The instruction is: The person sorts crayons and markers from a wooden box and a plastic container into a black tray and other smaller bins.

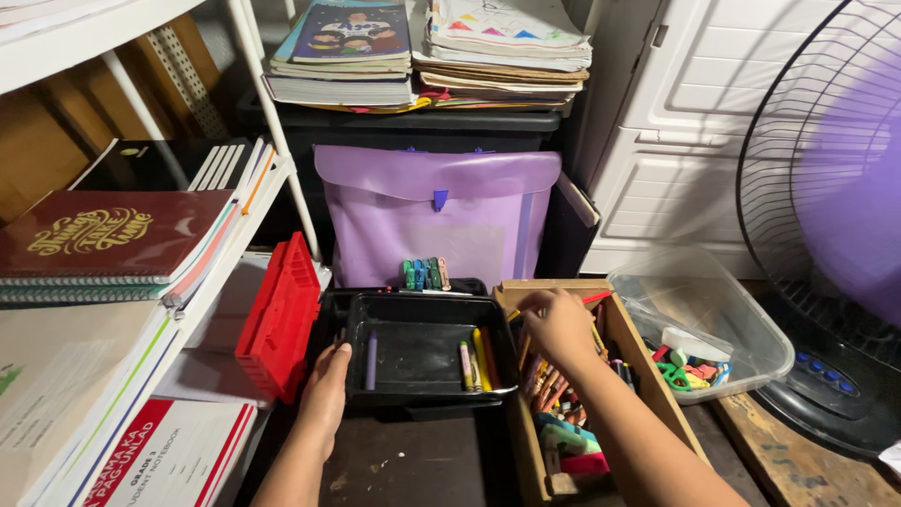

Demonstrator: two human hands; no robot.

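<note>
Left hand (328, 380) grips the left rim of the black plastic tray (422, 390), fingers curled over the edge, steadying it. Right hand (554, 324) is pinched down into the wooden box (624, 338) at 3 o'clock of the tray, fingertips closed among loose crayons (554, 390); which piece it has, cannot tell.

In the tray: a purple crayon (372, 360) lying at 9 o'clock, a yellow and green cluster (476, 364) at 3 o'clock. Rest of the tray floor bare.

Risks, as judged:
- Tray overhangs the stacked trays beneath; a hard pull from the left hand could tip it and roll the crayons out.
- Right forearm crosses the box's near wall; a quick lift could drag crayons over the edge onto the dark floor, hard to spot there.
- Clear plastic tub (751, 329) at 3 o'clock of the box sits touching or just beside it; an elbow swing could knock it.
- Fan (826, 225) at far right looks to be spinning, blades blurred; loose paper nearby could lift.

Surface: dark, scuffed floor or low board, worn wooden plank at 5 o'clock. Room: cramped storage corner, white shelf (272, 113) with notebooks at 9 o'clock, red crate (282, 314), purple envelope case (436, 221) at 12 o'clock, book stacks above, white cabinet behind.
</note>
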